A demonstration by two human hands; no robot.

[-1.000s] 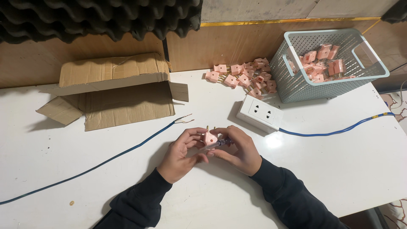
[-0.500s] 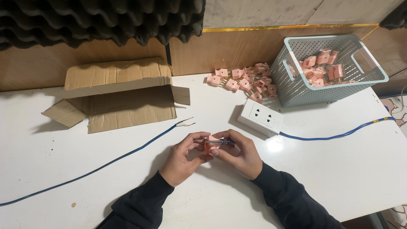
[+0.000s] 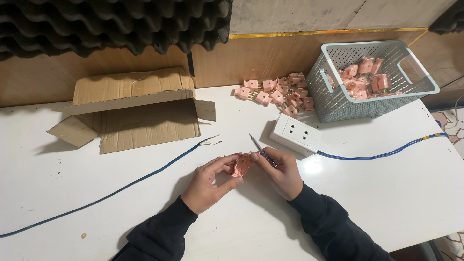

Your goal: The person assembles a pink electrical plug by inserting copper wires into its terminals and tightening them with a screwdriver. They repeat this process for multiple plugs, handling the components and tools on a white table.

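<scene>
We see a pale blue-grey plastic basket (image 3: 338, 104) with mesh walls and two cut-out handles at the far right of the white desk (image 3: 401, 193); pink plugs (image 3: 363, 82) lie jumbled inside it. Just left of the basket, a loose heap of the same pink plugs (image 3: 278, 93) sits directly on the desk, brass pins showing on some.

Near the front middle of the desk, our left hand (image 3: 209, 181) pinches a small pink plug (image 3: 241, 166) between thumb and fingertips, grip closed on it. The plug is a boxy, salmon-pink piece, held just above the desk; we cannot make out its pins. Our right hand (image 3: 282, 171) touches the plug's other side, and its grip is closed around a slim screwdriver (image 3: 261, 151) whose metal tip points away from us.

A white twin socket block (image 3: 296, 136) lies just beyond the right hand, a blue cable (image 3: 382, 153) running off to the right. A second blue cable (image 3: 121, 186) ends in bared wires near the hands. A flattened brown cardboard box (image 3: 130, 108), plain and open, lies at the far left.
</scene>
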